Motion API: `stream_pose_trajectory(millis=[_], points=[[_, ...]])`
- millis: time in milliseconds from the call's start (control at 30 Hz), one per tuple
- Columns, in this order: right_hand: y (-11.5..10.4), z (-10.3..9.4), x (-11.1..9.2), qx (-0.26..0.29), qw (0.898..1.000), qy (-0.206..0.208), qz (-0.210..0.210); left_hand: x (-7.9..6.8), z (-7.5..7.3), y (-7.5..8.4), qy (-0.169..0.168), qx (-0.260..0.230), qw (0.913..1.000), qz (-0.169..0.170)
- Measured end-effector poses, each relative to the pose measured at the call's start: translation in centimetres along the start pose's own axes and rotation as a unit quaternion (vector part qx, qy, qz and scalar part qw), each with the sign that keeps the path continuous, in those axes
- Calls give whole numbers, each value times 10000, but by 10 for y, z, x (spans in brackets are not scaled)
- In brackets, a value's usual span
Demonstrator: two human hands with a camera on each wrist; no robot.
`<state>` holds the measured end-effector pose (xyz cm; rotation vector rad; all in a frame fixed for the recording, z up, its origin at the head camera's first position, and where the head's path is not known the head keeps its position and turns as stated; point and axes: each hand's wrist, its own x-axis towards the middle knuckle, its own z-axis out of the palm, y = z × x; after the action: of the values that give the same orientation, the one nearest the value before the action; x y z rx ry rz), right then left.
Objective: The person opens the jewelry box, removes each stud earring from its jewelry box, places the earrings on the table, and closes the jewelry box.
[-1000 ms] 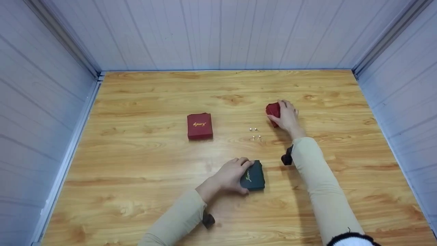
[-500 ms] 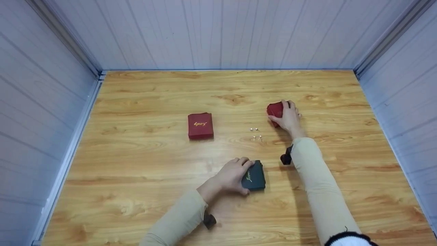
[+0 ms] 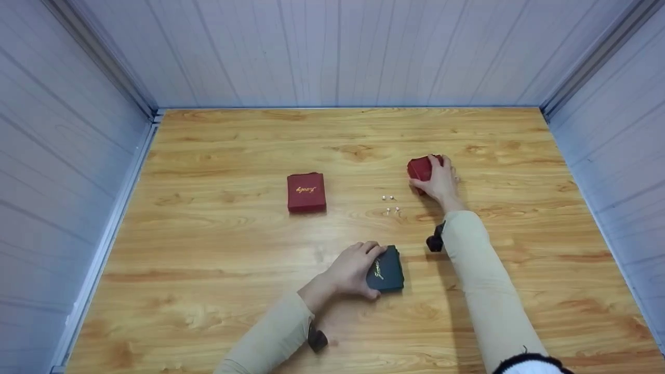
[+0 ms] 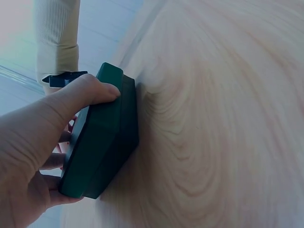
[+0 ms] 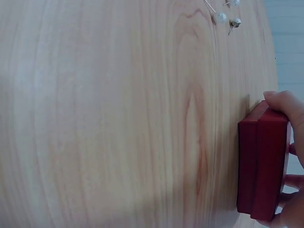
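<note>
Little has moved: two hands (image 3: 353,267) (image 3: 441,181) grip one green box (image 3: 386,270) and one of two red boxes (image 3: 420,168) (image 3: 306,196), near four earrings (image 5: 219,17)

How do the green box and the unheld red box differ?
The green box is gripped by the left hand; the unheld red box is untouched. The green box sits lower in the head view than the unheld red box. Both have gold lettering on top.
</note>
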<state>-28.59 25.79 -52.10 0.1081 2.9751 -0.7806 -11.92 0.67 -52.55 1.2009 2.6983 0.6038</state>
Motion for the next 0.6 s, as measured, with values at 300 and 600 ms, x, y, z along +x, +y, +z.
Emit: stream_pose_trajectory(millis=[300, 600], points=[[0, -2, 1, -77, 9997, -152, 151, -6, 2, -3, 147, -156, 9998, 48], [1, -2, 3, -160, 9998, -65, 114, -12, -3, -5, 165, -166, 9996, -131]])
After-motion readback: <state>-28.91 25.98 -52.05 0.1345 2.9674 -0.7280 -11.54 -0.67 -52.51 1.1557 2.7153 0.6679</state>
